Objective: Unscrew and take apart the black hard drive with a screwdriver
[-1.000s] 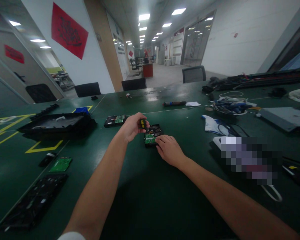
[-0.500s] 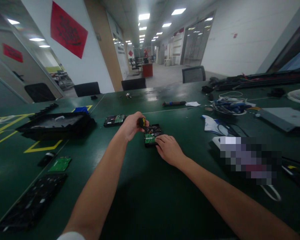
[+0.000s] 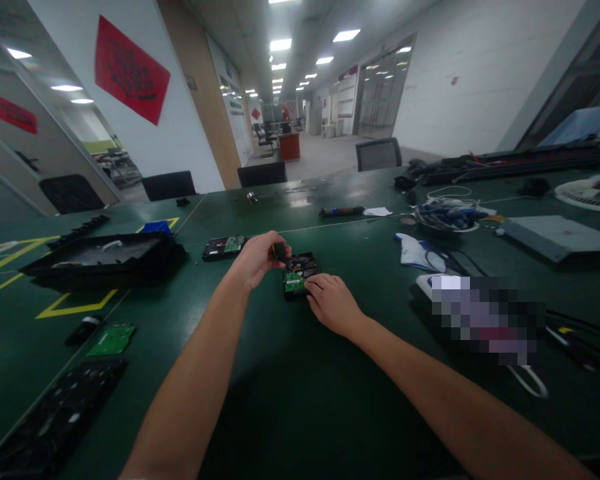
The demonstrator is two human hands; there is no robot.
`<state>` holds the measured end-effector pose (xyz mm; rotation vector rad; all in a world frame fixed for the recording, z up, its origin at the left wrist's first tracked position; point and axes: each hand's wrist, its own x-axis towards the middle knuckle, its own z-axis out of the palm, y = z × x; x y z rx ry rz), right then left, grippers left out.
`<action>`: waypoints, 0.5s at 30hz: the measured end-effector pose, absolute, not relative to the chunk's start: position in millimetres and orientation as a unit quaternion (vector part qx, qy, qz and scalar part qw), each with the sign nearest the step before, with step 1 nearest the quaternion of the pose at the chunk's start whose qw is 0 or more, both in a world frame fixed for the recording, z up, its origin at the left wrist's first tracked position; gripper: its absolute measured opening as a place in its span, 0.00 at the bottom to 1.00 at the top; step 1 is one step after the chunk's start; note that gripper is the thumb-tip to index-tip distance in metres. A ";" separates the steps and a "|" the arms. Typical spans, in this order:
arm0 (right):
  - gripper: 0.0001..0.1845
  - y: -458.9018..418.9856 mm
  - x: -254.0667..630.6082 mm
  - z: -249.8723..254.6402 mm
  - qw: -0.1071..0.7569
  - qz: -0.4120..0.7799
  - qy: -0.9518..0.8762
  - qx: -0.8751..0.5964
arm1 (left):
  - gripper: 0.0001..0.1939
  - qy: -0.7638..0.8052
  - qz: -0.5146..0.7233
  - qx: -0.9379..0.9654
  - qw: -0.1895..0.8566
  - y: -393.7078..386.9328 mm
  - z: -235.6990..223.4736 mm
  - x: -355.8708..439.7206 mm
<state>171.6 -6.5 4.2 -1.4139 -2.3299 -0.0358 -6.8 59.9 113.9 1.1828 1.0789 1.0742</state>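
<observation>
A black hard drive [image 3: 307,261] with a green circuit board [image 3: 295,282] lies on the green table, in the middle of the view. My left hand [image 3: 261,255] is closed round the black-and-yellow handle of a screwdriver [image 3: 279,251] above the drive's far left part. The tool's tip is too small and too hidden to make out. My right hand [image 3: 335,303] grips the drive's right edge near the board, fingers bent and pressed together. Left of my left hand lies a second hard drive [image 3: 224,247], its board facing up.
At left are a black tray [image 3: 100,260], a loose green board [image 3: 111,340] and a large black panel [image 3: 55,413]. On the right lie a white-edged device [image 3: 425,283], cables, a bowl of wires [image 3: 447,215] and a grey metal box [image 3: 563,233]. A dark cylindrical tool [image 3: 341,211] lies beyond the drive.
The whole view has shifted slightly. The screwdriver handle looks turned in my left hand, its yellow marking now at the left side. My right hand keeps its place on the drive.
</observation>
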 end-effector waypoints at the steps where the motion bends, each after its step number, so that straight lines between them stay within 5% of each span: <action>1: 0.15 -6.6 171.6 4.4 0.207 -0.014 -0.837 -0.507 | 0.07 0.463 0.469 0.513 0.550 60.3 113.3 -7.0; 10: 0.15 -6.6 172.1 4.7 0.207 -0.008 -0.836 -0.508 | 0.06 0.457 0.451 0.449 0.622 60.6 115.5 -8.0; 15: 0.16 -5.8 172.2 2.2 0.212 -0.012 -0.836 -0.505 | 0.08 0.472 0.481 0.490 0.553 62.4 112.4 -8.3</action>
